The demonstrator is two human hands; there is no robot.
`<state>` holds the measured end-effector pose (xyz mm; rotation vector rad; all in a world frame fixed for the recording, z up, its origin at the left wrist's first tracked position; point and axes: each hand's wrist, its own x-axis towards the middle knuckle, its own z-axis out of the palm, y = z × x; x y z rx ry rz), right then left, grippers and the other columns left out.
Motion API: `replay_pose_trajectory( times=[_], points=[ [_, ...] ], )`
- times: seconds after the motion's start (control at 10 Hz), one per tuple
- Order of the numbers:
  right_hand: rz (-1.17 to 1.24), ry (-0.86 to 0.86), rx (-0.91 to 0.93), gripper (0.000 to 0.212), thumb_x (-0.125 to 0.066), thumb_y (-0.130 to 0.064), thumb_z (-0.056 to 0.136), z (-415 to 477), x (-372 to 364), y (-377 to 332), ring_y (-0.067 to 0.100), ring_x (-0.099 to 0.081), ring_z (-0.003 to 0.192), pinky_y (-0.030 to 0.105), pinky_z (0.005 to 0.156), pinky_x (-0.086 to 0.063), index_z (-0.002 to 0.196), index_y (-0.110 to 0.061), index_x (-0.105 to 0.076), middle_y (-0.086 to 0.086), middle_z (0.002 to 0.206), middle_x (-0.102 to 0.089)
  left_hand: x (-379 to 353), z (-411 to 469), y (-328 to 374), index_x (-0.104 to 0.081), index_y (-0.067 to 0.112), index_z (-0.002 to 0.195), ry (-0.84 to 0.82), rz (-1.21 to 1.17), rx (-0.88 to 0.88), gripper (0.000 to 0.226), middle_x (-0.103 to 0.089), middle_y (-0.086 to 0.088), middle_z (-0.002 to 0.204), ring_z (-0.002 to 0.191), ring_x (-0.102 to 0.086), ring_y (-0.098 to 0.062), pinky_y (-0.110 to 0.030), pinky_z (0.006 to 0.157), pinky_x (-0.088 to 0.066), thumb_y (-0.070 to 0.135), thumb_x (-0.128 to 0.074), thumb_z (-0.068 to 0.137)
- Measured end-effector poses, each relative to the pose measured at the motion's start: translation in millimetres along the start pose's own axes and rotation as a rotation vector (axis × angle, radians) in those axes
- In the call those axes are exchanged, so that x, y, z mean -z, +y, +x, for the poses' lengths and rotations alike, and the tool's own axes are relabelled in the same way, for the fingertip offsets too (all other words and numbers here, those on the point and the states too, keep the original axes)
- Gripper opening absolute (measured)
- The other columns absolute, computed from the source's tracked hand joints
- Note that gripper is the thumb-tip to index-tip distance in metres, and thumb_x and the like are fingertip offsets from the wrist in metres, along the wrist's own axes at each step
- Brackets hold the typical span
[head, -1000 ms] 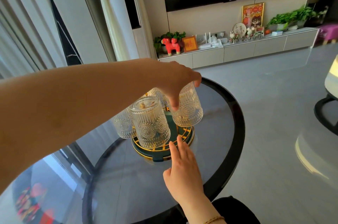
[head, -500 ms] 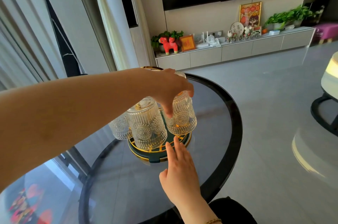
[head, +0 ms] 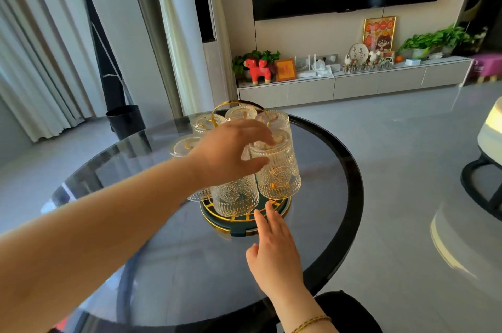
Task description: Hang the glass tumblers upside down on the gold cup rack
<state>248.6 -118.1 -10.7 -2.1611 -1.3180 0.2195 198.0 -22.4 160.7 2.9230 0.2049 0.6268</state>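
Observation:
A gold cup rack with a dark green round base and a gold ring handle stands on the round glass table. Several ribbed glass tumblers hang upside down on it. My left hand reaches over the rack, its thumb and fingers around the top of the front right tumbler. Another tumbler hangs just left of it, partly behind my hand. My right hand lies flat with its fingertips on the base's front rim, fingers apart and holding nothing.
The table has a black rim and its right and near parts are bare glass. A black bin stands on the floor behind the table. A TV cabinet lines the far wall. A white stool is at the right.
The view tilted up, so the rack sits lower in frame. My left hand stays on the front right tumbler, which has settled lower toward the base. The right hand kept its place at the base.

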Motion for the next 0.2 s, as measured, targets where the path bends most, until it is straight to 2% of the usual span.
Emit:
replay_pose_trajectory(
  times=[0.1, 0.2],
  points=[
    [-0.016, 0.015, 0.016, 0.053, -0.036, -0.017, 0.093, -4, 1, -4, 0.016, -0.002, 0.142, 0.029, 0.116, -0.008, 0.14, -0.023, -0.012, -0.001, 0.155, 0.0, -7, -45, -11, -0.065, 0.011, 0.093, 0.202, -0.139, 0.097, 0.022, -0.063, -0.003, 0.104, 0.096, -0.055, -0.013, -0.026, 0.086, -0.042, 0.017, -0.064, 0.072],
    [-0.089, 0.06, 0.032, 0.049, -0.036, -0.019, 0.093, -6, 3, -6, 0.016, -0.009, 0.14, 0.031, 0.115, -0.011, 0.139, -0.021, -0.019, 0.0, 0.154, -0.011, -17, -91, -29, -0.066, 0.012, 0.09, 0.409, -0.22, 0.323, 0.017, -0.054, 0.006, 0.107, 0.098, -0.052, -0.012, -0.003, 0.081, -0.035, 0.01, -0.066, 0.073]
  ],
)
